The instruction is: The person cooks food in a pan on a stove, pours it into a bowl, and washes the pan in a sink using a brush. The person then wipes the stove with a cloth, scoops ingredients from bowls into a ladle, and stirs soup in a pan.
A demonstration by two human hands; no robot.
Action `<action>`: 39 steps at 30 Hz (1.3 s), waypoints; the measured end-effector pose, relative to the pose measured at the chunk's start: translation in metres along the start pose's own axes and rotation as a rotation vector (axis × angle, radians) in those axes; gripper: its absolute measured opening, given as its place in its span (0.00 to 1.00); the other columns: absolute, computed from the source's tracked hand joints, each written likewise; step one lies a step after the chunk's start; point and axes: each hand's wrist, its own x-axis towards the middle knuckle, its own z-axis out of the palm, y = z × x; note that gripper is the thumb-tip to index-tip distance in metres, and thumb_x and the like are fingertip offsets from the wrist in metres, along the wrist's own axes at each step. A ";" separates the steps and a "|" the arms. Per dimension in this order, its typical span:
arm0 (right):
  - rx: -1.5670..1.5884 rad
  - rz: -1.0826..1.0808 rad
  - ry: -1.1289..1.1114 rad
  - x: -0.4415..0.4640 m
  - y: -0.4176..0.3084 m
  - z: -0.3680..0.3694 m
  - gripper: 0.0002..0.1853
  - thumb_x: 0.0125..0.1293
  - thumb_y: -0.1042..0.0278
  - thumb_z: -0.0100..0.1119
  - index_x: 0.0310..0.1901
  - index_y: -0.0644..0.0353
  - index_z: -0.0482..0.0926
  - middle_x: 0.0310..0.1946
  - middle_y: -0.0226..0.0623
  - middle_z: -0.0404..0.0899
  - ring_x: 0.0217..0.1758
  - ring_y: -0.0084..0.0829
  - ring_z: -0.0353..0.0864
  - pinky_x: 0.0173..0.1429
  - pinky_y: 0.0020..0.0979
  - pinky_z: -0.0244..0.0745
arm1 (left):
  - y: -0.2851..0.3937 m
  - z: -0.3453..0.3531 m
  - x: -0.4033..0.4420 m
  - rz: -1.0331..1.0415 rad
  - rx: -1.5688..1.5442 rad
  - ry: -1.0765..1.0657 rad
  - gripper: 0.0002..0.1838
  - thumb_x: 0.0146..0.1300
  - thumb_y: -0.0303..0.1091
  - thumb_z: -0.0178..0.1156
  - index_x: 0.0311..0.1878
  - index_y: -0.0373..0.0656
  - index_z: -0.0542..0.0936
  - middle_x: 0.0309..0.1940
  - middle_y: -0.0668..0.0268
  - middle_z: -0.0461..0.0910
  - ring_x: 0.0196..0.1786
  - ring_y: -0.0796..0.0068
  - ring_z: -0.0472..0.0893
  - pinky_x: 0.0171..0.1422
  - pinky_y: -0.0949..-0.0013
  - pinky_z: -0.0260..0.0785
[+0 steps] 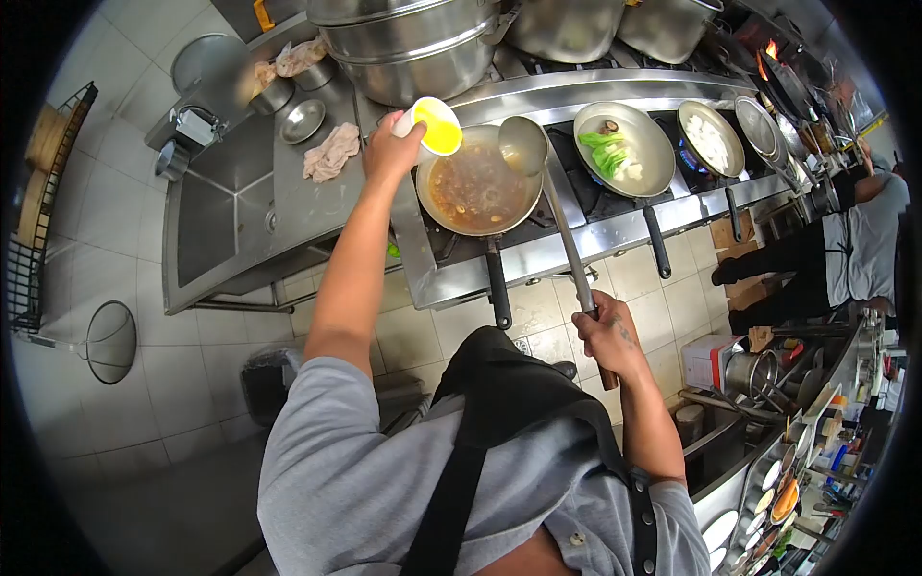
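My left hand is closed around a white cup of bright yellow liquid, tilted at the upper left rim of a pan. That pan holds brown sauce with small pieces in it and sits on the left burner. My right hand grips the long handle of a ladle, whose bowl is over the pan's upper right edge. To the right, a second pan holds green leaves and pale pieces. White chunks lie in a third pan, with blue flame beside it.
Large steel pots stand behind the burners. A sink and a crumpled cloth are at left. Another person stands at far right, near an open flame. Dishes and pots line a counter at lower right.
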 end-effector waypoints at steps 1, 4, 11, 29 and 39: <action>0.002 -0.003 -0.003 0.002 0.001 0.000 0.07 0.60 0.73 0.55 0.29 0.66 0.70 0.15 0.32 0.69 0.14 0.24 0.70 0.20 0.29 0.65 | 0.001 -0.006 -0.003 -0.008 0.035 0.003 0.32 0.50 0.58 0.60 0.59 0.55 0.75 0.53 0.55 0.76 0.56 0.56 0.75 0.60 0.58 0.66; 0.003 -0.011 -0.018 0.007 0.003 -0.001 0.06 0.60 0.73 0.55 0.29 0.66 0.70 0.15 0.32 0.69 0.14 0.24 0.70 0.20 0.29 0.65 | -0.005 -0.019 -0.015 -0.018 0.121 -0.011 0.33 0.50 0.58 0.60 0.59 0.54 0.75 0.52 0.55 0.77 0.57 0.57 0.75 0.60 0.59 0.66; -0.001 -0.010 -0.029 0.010 0.003 -0.002 0.06 0.60 0.73 0.55 0.30 0.66 0.71 0.15 0.32 0.69 0.14 0.25 0.71 0.21 0.29 0.66 | -0.016 -0.008 -0.040 0.079 0.082 -0.084 0.32 0.51 0.58 0.60 0.59 0.53 0.75 0.51 0.54 0.77 0.55 0.55 0.76 0.59 0.59 0.67; 0.007 0.015 0.038 0.004 0.005 -0.003 0.06 0.60 0.73 0.55 0.31 0.68 0.72 0.15 0.33 0.70 0.14 0.25 0.71 0.21 0.30 0.66 | 0.021 0.039 0.030 0.018 0.017 -0.028 0.34 0.49 0.58 0.60 0.59 0.53 0.75 0.54 0.53 0.76 0.58 0.55 0.75 0.61 0.59 0.66; -0.017 0.008 -0.011 0.013 0.002 0.001 0.07 0.60 0.73 0.55 0.29 0.67 0.70 0.15 0.33 0.69 0.14 0.25 0.72 0.21 0.30 0.66 | -0.020 0.004 -0.016 0.045 0.109 -0.083 0.33 0.50 0.57 0.62 0.59 0.52 0.74 0.51 0.52 0.77 0.56 0.53 0.76 0.60 0.58 0.66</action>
